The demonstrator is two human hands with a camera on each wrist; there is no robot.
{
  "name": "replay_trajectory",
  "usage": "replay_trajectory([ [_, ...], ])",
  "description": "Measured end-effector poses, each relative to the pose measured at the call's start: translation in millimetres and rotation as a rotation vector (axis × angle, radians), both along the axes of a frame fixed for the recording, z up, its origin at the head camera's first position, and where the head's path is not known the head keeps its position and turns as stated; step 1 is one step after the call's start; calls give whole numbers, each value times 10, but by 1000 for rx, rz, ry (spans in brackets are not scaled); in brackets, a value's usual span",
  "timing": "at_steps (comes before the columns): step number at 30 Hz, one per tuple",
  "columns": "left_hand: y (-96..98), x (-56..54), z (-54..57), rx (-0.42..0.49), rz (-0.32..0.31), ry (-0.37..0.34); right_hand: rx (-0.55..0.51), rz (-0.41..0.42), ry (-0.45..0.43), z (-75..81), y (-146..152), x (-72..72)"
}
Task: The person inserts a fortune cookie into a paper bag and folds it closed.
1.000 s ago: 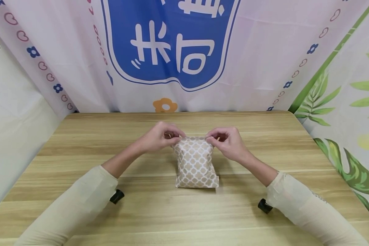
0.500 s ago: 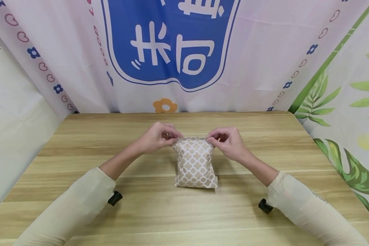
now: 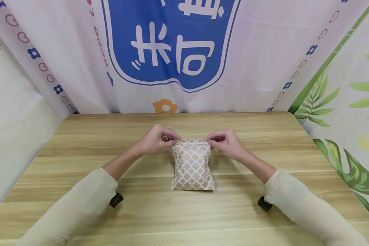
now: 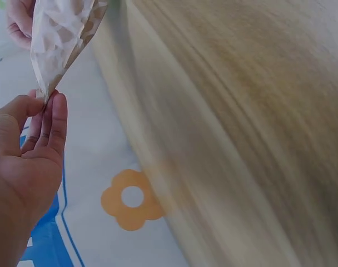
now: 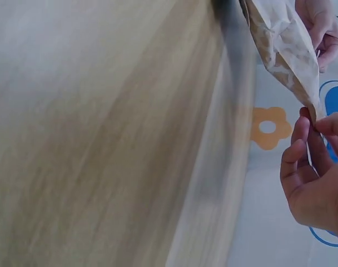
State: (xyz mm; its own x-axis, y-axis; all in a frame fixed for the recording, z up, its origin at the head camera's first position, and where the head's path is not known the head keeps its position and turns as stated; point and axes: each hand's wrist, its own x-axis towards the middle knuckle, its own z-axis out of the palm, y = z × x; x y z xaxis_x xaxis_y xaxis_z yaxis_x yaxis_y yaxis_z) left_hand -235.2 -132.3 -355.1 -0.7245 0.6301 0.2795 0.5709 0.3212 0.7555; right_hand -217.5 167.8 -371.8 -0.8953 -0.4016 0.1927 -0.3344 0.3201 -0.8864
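A beige pouch [image 3: 193, 165] with a white lattice pattern stands or hangs above the middle of the wooden table, its body bulging. Whether its lower edge touches the table I cannot tell. My left hand [image 3: 158, 139] pinches its top left corner between thumb and fingers. At the top right corner my right hand [image 3: 227, 143] pinches the pouch the same way. A crease runs across just below the top edge. In the left wrist view the pouch [image 4: 63, 41] tapers to the pinched corner above my left hand [image 4: 33, 144]. The right wrist view has my right hand [image 5: 319, 172] gripping the other corner.
The wooden table [image 3: 135, 212] spreads around the pouch. A printed curtain [image 3: 249, 68] hangs behind its far edge, and a leaf-patterned cloth [image 3: 353, 130] hangs on the right. Small black devices [image 3: 116, 200] sit under both sleeve cuffs.
The pouch has shifted slightly left and its lower edge has come a little nearer. A crease now shows near its top edge. Both hands keep their pinch.
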Motion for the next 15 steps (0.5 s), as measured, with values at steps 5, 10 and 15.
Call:
replay_trajectory([
  [5,-7,-61,-102,-34,13,-24,114,-18,20,-91,-28,-78],
  [10,-14,-95,-193,-74,33,-68,248,-20,93,-142,-87,-139],
  [15,-16,-105,-240,-97,51,-88,296,-18,130,-185,-124,-173],
])
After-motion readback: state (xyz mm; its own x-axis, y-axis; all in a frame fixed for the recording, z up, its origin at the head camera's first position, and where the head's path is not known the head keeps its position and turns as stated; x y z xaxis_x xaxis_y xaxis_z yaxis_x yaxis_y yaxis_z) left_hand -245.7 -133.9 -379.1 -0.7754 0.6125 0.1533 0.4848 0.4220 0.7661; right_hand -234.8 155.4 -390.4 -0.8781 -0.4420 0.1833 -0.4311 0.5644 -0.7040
